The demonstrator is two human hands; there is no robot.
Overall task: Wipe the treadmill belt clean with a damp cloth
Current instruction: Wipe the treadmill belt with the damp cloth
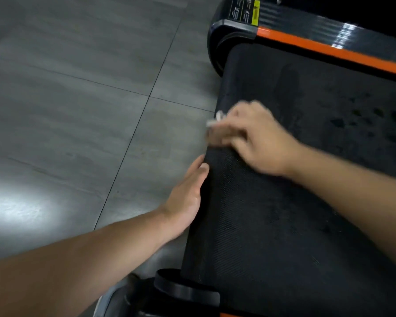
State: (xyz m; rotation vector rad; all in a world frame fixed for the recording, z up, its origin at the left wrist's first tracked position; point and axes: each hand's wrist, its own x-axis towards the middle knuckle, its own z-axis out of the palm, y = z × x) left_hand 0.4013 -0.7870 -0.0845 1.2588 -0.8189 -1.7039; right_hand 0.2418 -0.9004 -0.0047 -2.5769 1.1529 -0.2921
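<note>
The black textured treadmill belt (284, 202) fills the right half of the head view, with dark wet patches toward its far right. My right hand (249, 136) lies on the belt's rear end and grips a small whitish cloth (215, 120); only a bit of the cloth pokes out past my fingers, and it is blurred. My left hand (188, 197) rests with straight fingers against the belt's rear edge, its thumb on top of the belt.
An orange stripe (329, 50) runs along the treadmill's black side rail (306, 21), which carries a yellow warning label (255, 12). Black end caps (224, 40) sit at the belt's rear corners. Grey tiled floor (78, 99) lies to the left.
</note>
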